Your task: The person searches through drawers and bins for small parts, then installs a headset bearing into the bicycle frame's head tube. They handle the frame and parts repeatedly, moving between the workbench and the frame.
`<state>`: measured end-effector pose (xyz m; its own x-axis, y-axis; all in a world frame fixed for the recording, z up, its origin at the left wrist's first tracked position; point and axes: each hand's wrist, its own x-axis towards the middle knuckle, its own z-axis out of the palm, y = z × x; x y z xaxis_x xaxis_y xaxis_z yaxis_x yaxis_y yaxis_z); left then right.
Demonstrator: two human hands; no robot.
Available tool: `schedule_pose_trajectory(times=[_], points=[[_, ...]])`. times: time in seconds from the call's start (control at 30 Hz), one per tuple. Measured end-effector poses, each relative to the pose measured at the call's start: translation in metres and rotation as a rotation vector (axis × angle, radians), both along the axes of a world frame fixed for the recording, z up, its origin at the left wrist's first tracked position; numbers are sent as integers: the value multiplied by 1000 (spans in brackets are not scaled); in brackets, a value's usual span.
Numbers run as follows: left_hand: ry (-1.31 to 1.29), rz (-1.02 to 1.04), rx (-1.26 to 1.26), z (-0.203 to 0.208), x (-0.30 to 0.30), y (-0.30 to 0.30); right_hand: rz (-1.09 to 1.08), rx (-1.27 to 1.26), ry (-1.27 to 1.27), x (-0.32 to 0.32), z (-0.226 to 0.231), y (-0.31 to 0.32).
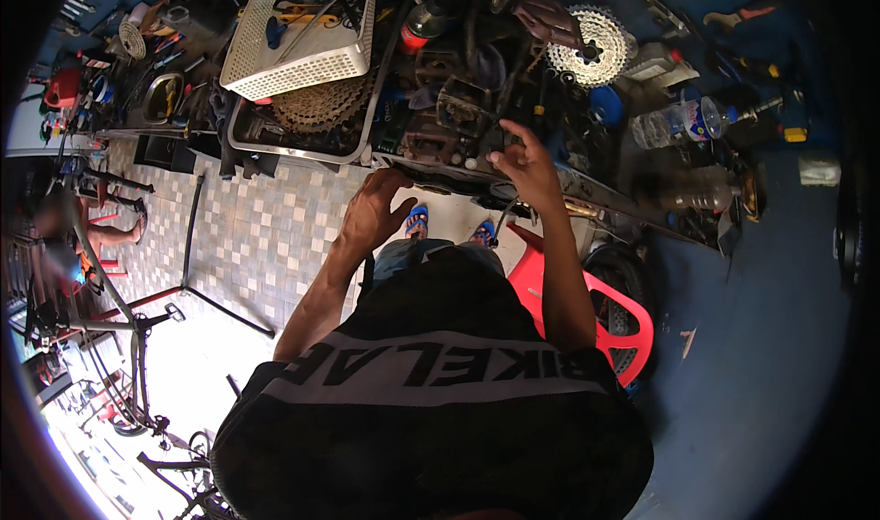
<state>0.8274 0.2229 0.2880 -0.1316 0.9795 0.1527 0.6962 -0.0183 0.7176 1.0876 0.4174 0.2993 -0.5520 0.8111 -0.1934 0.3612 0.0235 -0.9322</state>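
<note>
At the front edge of a cluttered workbench, my left hand [374, 210] has its thumb and fingers apart. Its fingertips are by the bench lip, close to a dark elongated part [431, 184] whose kind I cannot make out. Further right, my right hand [530, 167] hovers at the bench edge with its fingers spread and nothing visible in them. Just beyond it is a grimy metal vise [463, 107]. A metal tray [298, 156] holding a large brown bicycle cassette [325, 107] lies left of the vise.
A white perforated basket [302, 78] with tools sits over the tray. A silver cassette [600, 48], a dark bottle [423, 20] and a clear plastic bottle [678, 124] stand on the bench. Beside me are a red chair [587, 295] and a tire; a bicycle frame [137, 355] is at left.
</note>
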Motion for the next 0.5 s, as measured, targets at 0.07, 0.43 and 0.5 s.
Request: schedule_pose_trajectory(times=[0.07, 0.43, 0.5], points=[[-7, -15, -2, 1, -4, 4, -18, -52, 137, 5, 4, -7], [44, -136, 26, 5, -18, 12, -171, 127, 23, -6, 9, -41], [43, -134, 22, 7, -20, 9, -195, 194, -144, -8, 11, -48]])
